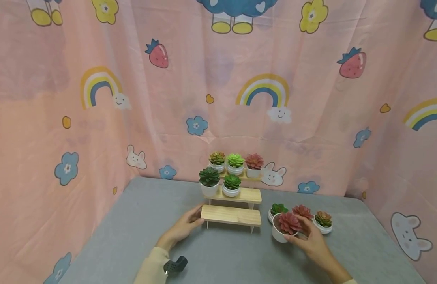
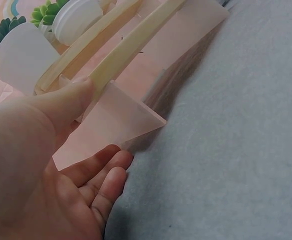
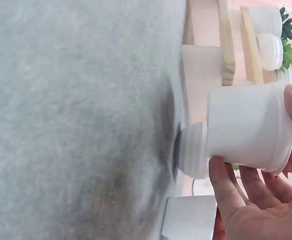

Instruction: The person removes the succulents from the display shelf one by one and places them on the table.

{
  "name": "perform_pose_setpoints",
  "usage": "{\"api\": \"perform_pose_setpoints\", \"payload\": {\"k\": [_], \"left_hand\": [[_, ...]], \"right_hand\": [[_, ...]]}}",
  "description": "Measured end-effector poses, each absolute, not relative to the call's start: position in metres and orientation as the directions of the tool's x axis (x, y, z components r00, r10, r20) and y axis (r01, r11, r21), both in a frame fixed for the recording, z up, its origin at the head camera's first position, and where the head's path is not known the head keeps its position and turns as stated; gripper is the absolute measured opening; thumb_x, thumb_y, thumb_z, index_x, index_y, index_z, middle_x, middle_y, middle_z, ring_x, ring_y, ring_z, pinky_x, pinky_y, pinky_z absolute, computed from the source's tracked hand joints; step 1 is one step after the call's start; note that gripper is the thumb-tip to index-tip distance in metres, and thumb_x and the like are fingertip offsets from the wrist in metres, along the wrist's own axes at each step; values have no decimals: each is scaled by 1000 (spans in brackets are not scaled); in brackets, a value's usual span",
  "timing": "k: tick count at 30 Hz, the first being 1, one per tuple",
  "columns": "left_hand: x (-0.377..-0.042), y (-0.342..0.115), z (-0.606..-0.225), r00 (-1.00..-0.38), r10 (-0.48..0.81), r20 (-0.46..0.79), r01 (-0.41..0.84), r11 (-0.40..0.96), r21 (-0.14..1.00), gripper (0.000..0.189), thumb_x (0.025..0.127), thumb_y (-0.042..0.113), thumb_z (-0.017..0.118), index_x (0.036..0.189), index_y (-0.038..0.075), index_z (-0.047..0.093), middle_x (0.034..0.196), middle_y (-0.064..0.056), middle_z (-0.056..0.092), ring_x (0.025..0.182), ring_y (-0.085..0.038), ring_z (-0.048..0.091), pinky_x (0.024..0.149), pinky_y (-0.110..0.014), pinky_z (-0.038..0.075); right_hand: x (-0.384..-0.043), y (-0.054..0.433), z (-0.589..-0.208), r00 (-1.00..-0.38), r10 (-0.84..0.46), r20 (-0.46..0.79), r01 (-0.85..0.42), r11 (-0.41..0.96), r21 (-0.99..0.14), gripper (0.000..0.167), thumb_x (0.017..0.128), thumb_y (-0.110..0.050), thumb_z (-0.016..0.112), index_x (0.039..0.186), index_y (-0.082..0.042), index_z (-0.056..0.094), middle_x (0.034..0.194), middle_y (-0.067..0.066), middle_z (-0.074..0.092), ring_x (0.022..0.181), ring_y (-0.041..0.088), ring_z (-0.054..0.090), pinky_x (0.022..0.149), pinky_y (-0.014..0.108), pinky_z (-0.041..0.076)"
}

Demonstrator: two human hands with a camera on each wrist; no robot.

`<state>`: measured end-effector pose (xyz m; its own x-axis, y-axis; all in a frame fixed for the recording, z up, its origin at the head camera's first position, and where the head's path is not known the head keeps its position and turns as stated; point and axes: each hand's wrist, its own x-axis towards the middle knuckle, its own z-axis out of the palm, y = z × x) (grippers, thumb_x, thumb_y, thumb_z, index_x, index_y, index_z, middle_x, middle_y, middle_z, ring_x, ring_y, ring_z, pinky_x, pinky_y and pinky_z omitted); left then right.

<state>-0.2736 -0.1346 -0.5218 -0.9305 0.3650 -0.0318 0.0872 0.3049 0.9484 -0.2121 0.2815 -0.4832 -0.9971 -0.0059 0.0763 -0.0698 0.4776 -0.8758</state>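
In the head view my left hand [image 1: 182,225] holds the left end of the lowest step of a wooden tiered plant stand [image 1: 232,215]. The left wrist view has the thumb on the board's end and the other fingers beside a translucent leg [image 2: 123,112]. My right hand [image 1: 313,241] grips a potted red succulent [image 1: 288,223] by its white pot [image 3: 248,127], thumb at the rim and fingers underneath and along the side. That pot is raised above the grey table [image 1: 232,256] and tilted.
Several potted succulents fill the stand's upper two steps, including a dark green one [image 1: 209,176] and a red one [image 1: 254,161]. Behind my right hand stand a green succulent [image 1: 278,208], another red one [image 1: 302,211] and an orange-green one [image 1: 323,218]. A patterned pink curtain [image 1: 211,150] surrounds the table.
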Motion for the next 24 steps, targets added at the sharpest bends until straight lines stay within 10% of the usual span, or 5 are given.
{"api": "perform_pose_setpoints", "payload": {"k": [7, 14, 24], "left_hand": [[-273, -136, -520, -927, 375, -19, 101, 298, 949, 64, 104, 34, 57, 160, 15, 32, 153, -22, 48, 131, -35, 55, 108, -57, 44], [-272, -135, -521, -926, 376, -23, 96, 293, 951, 64, 104, 35, 57, 160, 16, 31, 155, -21, 47, 134, -35, 54, 110, -57, 43], [-272, -135, -519, -922, 388, -9, 110, 284, 953, 66, 104, 35, 56, 160, 13, 30, 155, -24, 45, 136, -39, 51, 110, -57, 44]], "right_hand": [[-213, 283, -488, -996, -14, 83, -78, 540, -838, 73, 88, -18, 80, 144, 9, 43, 146, 34, 49, 114, -6, 53, 90, 18, 52], [-214, 285, -494, -999, -34, 11, -28, 546, -837, 77, 90, -20, 78, 147, 12, 37, 149, 39, 42, 136, 49, 49, 100, 44, 54], [-217, 286, -500, -998, -53, -19, -12, 531, -847, 76, 89, -19, 78, 146, 10, 38, 146, 37, 46, 131, 45, 54, 99, 45, 55]]}}
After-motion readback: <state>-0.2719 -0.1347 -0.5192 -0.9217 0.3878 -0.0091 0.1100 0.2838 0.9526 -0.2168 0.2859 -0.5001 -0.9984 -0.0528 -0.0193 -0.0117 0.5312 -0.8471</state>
